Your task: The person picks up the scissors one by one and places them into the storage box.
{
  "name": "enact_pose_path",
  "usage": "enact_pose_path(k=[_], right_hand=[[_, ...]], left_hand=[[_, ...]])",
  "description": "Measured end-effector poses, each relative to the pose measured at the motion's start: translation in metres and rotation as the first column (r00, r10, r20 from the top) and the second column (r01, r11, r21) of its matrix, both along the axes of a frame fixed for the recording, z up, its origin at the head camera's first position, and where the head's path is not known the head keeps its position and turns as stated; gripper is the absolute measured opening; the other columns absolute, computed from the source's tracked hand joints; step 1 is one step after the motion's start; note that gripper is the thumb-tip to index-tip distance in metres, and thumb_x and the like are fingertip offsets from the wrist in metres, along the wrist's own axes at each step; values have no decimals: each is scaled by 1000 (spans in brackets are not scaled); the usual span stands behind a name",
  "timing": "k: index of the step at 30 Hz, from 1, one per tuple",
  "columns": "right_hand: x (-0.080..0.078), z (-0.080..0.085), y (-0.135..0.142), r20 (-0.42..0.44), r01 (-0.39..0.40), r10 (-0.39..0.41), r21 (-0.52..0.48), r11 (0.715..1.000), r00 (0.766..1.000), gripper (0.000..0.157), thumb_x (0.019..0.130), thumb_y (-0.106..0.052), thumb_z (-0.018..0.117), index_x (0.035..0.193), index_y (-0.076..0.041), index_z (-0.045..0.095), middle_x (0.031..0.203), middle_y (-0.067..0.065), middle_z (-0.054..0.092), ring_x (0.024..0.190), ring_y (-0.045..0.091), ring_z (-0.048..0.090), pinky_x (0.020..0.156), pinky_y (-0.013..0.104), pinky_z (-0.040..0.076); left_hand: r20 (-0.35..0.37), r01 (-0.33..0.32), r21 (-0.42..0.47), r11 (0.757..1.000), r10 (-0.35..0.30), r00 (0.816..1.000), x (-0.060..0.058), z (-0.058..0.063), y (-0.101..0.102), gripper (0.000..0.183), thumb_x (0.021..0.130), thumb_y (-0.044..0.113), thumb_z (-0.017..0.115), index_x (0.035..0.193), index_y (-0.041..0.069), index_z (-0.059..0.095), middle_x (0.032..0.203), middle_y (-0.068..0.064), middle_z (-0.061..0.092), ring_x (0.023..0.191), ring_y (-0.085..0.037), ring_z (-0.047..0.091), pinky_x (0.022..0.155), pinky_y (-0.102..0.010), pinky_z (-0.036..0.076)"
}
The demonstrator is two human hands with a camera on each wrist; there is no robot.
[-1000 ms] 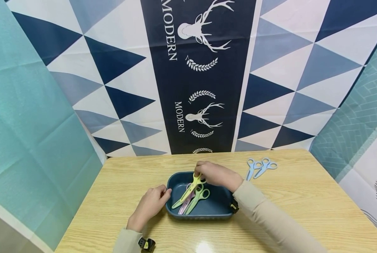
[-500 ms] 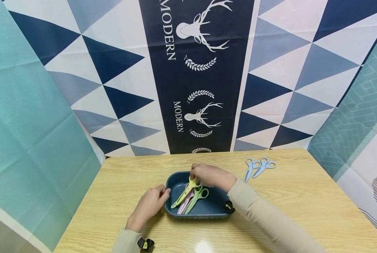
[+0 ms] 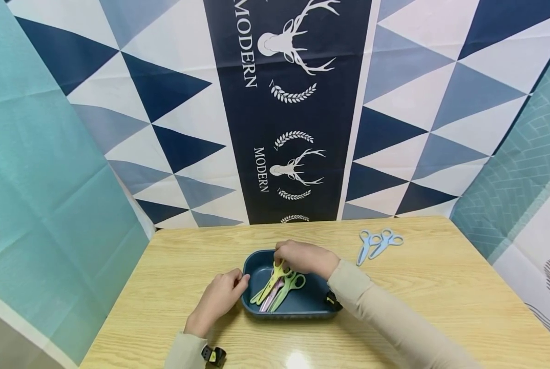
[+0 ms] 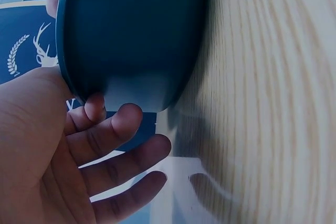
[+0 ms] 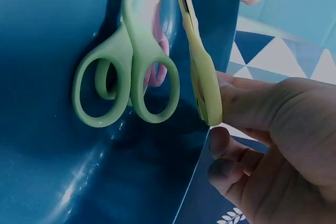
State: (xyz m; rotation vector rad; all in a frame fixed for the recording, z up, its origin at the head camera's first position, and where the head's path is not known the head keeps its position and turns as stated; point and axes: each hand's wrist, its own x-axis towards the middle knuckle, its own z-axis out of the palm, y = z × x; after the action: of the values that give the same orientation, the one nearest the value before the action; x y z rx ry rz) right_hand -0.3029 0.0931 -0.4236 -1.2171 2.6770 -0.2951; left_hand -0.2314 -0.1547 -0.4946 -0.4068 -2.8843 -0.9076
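Observation:
My right hand (image 3: 304, 256) pinches a handle loop of the yellow scissors (image 5: 208, 85), which lean blades-down inside a dark blue tub (image 3: 312, 300). Beside them lie green scissors (image 5: 128, 51), handles toward the right wrist camera, with pink scissors (image 5: 157, 45) partly hidden beneath. Another green handle loop (image 5: 102, 85) shows behind the front pair. At the tub's left end my left hand (image 3: 221, 292) grips the rim, thumb over the edge. In the left wrist view its fingers (image 4: 126, 121) curl outside the tub wall, one fingertip against it.
Two pale blue scissors (image 3: 378, 245) lie side by side on the wooden table (image 3: 164, 287), to the right and behind the tub. Patterned cloth (image 3: 298, 128) hangs behind the table's back edge, and a teal sheet (image 3: 63, 205) hangs at the left.
My right hand has moved a little left over the tub, carrying the yellow handles along, so the blades now overlap the pink scissors less steeply aslant. My left hand stays on the rim.

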Motion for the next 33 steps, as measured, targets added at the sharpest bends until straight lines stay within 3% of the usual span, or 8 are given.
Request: enact_pose_path(k=[7, 19, 26, 33], right_hand=[[-2, -2, -2, -8, -26, 26, 43, 999, 1000, 16, 91, -4, 75, 103, -13, 80, 103, 0, 70, 90, 9, 63, 81, 25, 54], [-3, -10, -8, -47, -58, 59, 23, 998, 997, 19, 90, 0, 75, 102, -13, 82, 106, 0, 77, 98, 12, 71, 81, 24, 57], [-5, -9, -9, -62, -81, 81, 13, 997, 995, 16, 93, 0, 71, 96, -12, 81, 97, -1, 77, 83, 8, 67, 78, 25, 56], [-5, -7, -7, -45, -79, 79, 8, 997, 996, 11, 96, -4, 71, 96, -11, 79, 95, 0, 75, 80, 7, 62, 79, 25, 55]], left_hand=[[16, -4, 5, 1000, 4, 1000, 0, 1, 1, 33, 106, 32, 56, 76, 19, 52, 58, 10, 40, 48, -4, 38, 48, -21, 31], [19, -1, 11, 1000, 1, 1000, 0, 1, 2, 33, 106, 32, 56, 76, 19, 53, 58, 10, 41, 48, -4, 39, 47, -21, 31], [22, -4, 14, 1000, 4, 1000, 0, 1, 2, 34, 106, 33, 56, 76, 19, 52, 58, 9, 41, 48, -4, 40, 47, -21, 32], [27, -5, 18, 1000, 4, 1000, 0, 1, 2, 34, 106, 33, 56, 76, 19, 53, 58, 9, 44, 48, -5, 43, 47, -22, 33]])
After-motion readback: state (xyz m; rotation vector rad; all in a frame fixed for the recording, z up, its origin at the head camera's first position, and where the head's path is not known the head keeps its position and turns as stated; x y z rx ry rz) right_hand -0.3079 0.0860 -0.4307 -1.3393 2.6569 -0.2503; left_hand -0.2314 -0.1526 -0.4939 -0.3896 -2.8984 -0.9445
